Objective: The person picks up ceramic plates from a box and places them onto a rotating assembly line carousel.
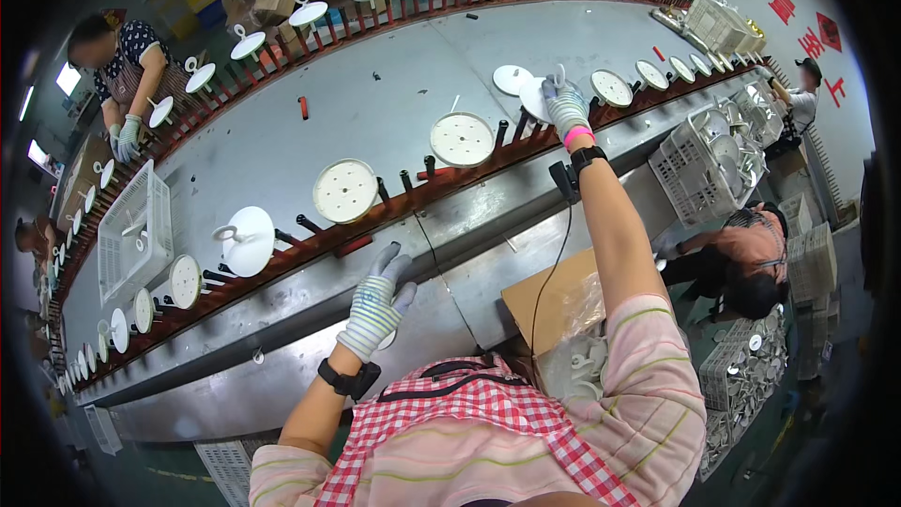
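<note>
My right hand (568, 111), in a striped glove with a pink band at the wrist, reaches far out over the conveyor line. Its fingers close round the ring handle of a white disc (533, 99). Another white round plate (511, 80) lies just beyond, on the grey table. My left hand (374, 308), also gloved, hovers before the line's near edge, fingers stretched and thumb apart. Nearest to it are a red peg (354, 245) and a white perforated disc (344, 192) on the line. Further left stands a white disc with a ring (246, 241).
Dark pegs line the moving rail, with a perforated disc (462, 139) between my hands. A white crate (136, 230) stands at left; a crate of white parts (699, 164) at right. An open cardboard box (554, 296) sits before me. Co-workers stand at left (141, 75) and right (751, 249).
</note>
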Tool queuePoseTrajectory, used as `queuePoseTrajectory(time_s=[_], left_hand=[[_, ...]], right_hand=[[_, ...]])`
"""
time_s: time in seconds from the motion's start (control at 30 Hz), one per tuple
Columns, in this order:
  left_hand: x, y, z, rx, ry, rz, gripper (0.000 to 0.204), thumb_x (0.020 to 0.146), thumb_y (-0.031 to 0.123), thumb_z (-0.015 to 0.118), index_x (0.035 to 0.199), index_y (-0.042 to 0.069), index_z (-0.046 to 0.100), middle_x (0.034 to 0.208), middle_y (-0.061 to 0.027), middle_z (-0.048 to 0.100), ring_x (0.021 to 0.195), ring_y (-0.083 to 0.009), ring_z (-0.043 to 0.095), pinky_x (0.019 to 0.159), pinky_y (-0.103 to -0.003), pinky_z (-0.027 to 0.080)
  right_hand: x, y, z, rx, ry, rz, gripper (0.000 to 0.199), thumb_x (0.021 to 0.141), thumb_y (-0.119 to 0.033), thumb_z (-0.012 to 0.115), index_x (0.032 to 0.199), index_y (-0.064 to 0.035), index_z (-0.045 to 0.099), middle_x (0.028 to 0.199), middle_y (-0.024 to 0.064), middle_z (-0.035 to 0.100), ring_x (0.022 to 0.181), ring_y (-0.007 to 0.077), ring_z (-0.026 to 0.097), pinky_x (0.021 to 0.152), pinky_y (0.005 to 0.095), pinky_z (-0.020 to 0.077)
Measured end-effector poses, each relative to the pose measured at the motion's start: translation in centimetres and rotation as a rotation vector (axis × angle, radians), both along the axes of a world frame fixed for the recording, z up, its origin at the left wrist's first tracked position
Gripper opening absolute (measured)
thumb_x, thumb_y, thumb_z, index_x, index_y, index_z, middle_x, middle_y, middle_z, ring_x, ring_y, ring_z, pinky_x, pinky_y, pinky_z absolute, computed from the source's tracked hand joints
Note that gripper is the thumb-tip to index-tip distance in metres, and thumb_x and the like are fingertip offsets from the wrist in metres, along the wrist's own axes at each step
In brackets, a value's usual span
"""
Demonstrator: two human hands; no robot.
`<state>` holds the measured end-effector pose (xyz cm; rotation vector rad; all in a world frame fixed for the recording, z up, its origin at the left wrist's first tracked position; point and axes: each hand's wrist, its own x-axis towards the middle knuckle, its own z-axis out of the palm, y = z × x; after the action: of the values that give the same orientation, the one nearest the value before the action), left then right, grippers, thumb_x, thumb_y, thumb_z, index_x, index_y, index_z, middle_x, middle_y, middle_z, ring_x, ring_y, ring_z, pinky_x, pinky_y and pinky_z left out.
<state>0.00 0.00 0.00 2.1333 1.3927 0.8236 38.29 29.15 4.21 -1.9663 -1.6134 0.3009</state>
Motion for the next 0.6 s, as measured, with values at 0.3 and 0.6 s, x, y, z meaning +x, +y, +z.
queuePoseTrajectory(time_s=[0.3,0.6], left_hand=[[7.6,11.8,8.3,0.124,-0.196,-0.326,0.031,0.082,0.011,0.056,0.112,0.004,0.051,0.12,-0.0176,0.05,0.107,-0.034,0.051,0.093,-0.038,0.041],[12.6,27.5,7.1,-0.412,0.019,0.181,0.045,0.082,0.038,0.054,0.113,0.005,0.057,0.115,-0.0222,0.056,0.107,-0.0358,0.054,0.088,-0.041,0.044]], right_hand=[[-2.6,-6.3,-2.4,0.424,0.087,0.367,0.03,0.087,-0.017,0.045,0.114,-0.007,0.053,0.117,0.0195,0.053,0.11,0.0355,0.049,0.092,0.0414,0.0394],[-11.9,-1.5,-0.3,-0.073,0.243,0.32,0.041,0.084,-0.032,0.056,0.113,-0.003,0.055,0.105,0.0194,0.061,0.098,0.0326,0.058,0.084,0.0384,0.0438]])
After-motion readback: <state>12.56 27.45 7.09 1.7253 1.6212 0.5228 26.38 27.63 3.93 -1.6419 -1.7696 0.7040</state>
